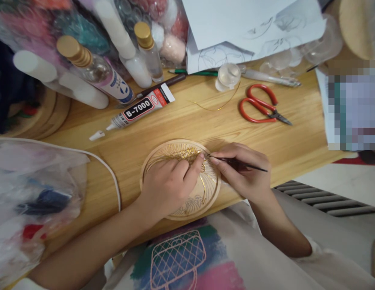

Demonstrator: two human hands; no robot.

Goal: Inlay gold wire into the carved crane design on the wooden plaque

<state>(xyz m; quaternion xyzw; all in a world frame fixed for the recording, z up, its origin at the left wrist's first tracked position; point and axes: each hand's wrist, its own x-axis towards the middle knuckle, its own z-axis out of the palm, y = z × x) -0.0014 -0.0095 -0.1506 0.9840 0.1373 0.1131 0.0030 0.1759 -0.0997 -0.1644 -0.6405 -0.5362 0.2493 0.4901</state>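
On the table before me lies a round wooden disc (205, 193) with a raised rim, its face carrying a line drawing partly outlined in gold wire (187, 152). My left hand (171, 183) rests over the disc's left and middle part, fingers bent together, the index fingertip down at the wire near the far right rim. Its thumb and whatever lies under the palm are hidden. From the right, my right hand (243, 167) pinches slim dark tweezers (251, 165), whose tips meet the disc right beside my left index fingertip.
Red-handled scissors (260, 106), a loose gold wire piece (217, 109), a small clear pot (228, 76) and a B-7000 glue tube (142, 106) with its cap (97, 135) off lie beyond the disc. Bottles (96, 72) stand far left, drawn sheets (254, 28) behind, a plastic bag (39, 201) left.
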